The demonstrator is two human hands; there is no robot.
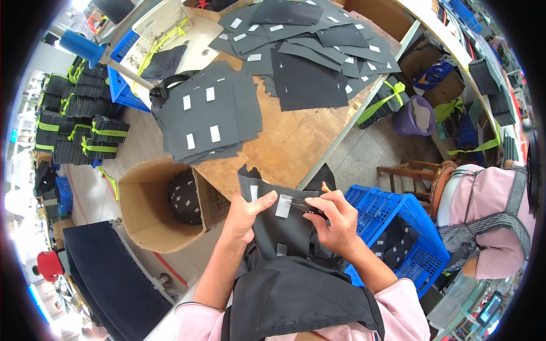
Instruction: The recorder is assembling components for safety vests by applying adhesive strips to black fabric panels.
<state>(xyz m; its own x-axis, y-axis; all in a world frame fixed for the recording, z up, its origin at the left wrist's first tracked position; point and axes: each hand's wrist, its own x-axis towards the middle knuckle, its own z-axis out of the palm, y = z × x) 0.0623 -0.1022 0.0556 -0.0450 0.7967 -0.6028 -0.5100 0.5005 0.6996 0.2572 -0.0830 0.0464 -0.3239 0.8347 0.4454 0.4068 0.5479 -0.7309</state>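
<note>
My left hand (245,217) pinches the edge of a black fabric panel (272,230), thumb on top beside a white patch (284,206). The panel hangs over my lap, and its lower part carries another pale patch (281,249). My right hand (340,223) is closed around a pair of thread snips (299,203), whose thin metal tips point left and touch or nearly touch the patch's right edge. The fingers partly hide the tool's handle. Past my hands, a stack of similar panels with white patches (205,116) lies on the wooden table (290,136).
More black panels (310,79) are spread at the table's far end. A cardboard box (153,210) stands left, holding dark patched pieces. A blue crate (426,261) with similar pieces is at my right, near a person in pink (492,199). Tied black bundles (79,113) lie far left.
</note>
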